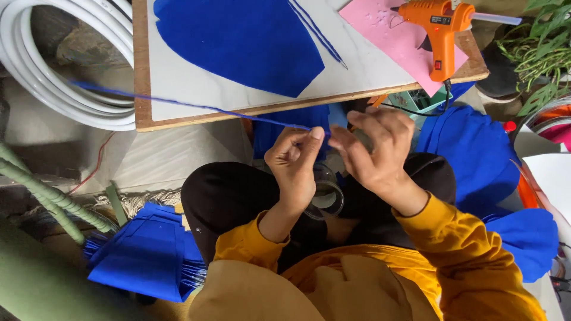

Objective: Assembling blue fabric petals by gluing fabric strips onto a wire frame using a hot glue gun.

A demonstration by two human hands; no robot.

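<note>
The left hand pinches a thin blue strip between thumb and finger. The right hand is curled tight just beside it, but I cannot tell what it grips. Both hands are just below the wooden board. A big blue cloth piece lies on the board. A pink sheet lies on the board too, with an orange glue gun on top. The strip runs across the board's front edge to the left.

The person wears a mustard-yellow long-sleeved top with ribbed cuffs, black trousers over both knees, and leaves the left hand and right hand bare.
</note>
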